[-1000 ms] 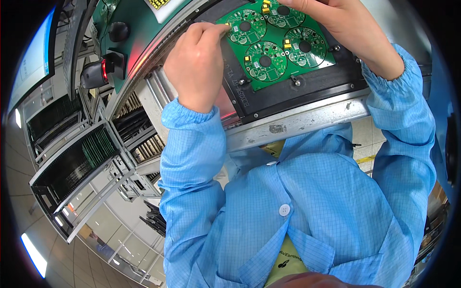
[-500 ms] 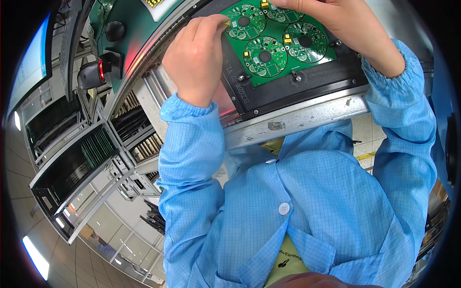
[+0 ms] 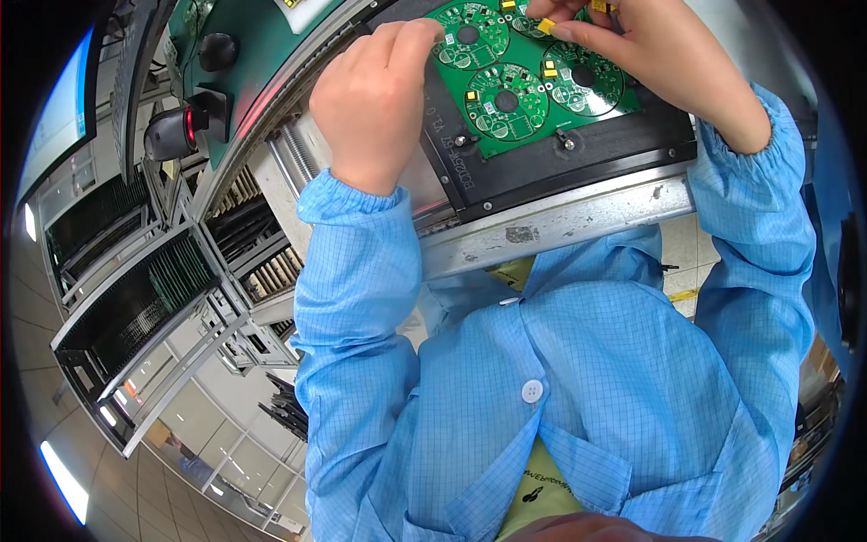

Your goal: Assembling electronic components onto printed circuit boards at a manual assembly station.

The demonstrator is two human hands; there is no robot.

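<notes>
A green circuit board panel (image 3: 560, 119) with several round boards marked out on it lies in a black fixture (image 3: 542, 173). My left hand (image 3: 375, 104) is closed, its fingertips pressed together at the panel's left edge; whatever they hold is hidden. Over the panel's far right part, my right hand (image 3: 641, 45) pinches a small yellow component (image 3: 546, 26) between thumb and finger. Another yellow piece (image 3: 599, 5) shows by its upper fingers. Similar yellow parts, such as one component (image 3: 549, 69) on the right round board, sit on the panel.
A metal rail (image 3: 578, 217) runs along the near side of the fixture. To the left stand a black scanner (image 3: 172, 135) with a red light, a dark mouse-shaped object (image 3: 218, 52) on a green mat, and a screen (image 3: 56, 108). Racks of boards (image 3: 135, 307) stand lower left.
My right hand has drawn slightly nearer, and the yellow component in its pinch has come into sight. The yellow piece at my left fingertips no longer shows. The view has shifted slightly.
</notes>
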